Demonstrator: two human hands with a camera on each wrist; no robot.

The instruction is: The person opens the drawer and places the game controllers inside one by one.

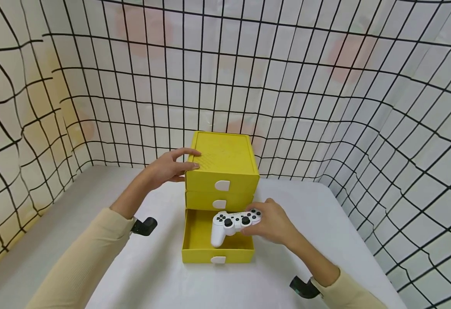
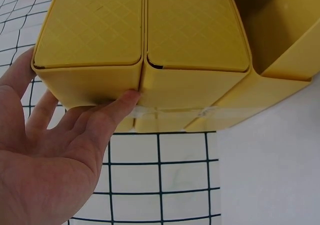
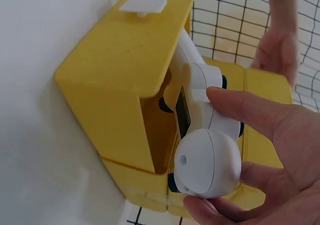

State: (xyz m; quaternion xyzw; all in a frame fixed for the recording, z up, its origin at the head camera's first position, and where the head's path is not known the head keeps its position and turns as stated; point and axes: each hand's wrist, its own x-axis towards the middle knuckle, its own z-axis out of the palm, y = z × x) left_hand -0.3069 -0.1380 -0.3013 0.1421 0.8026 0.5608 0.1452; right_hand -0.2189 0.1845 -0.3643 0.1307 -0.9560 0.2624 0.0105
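Observation:
A yellow drawer unit [image 1: 225, 150] with three stacked drawers stands on the white table. Its bottom drawer [image 1: 218, 256] is pulled out, while the upper two are closed. My left hand [image 1: 167, 167] grips the upper left edge of the unit, thumb and a finger on the top and other fingers against the side. In my right hand [image 1: 273, 221] is a white game controller [image 1: 229, 225], held by its right end between thumb and fingers. The controller is over the pulled-out drawer, its free handle pointing toward the drawer front. The right wrist view shows the controller [image 3: 207, 160] close above the drawer's opening.
White tabs [image 1: 222, 185] serve as handles on the drawer fronts. A black wire grid [image 1: 225, 77] surrounds the table at the back and both sides, with white sheeting behind it. White table surface [image 1: 306, 240] extends around the drawer unit.

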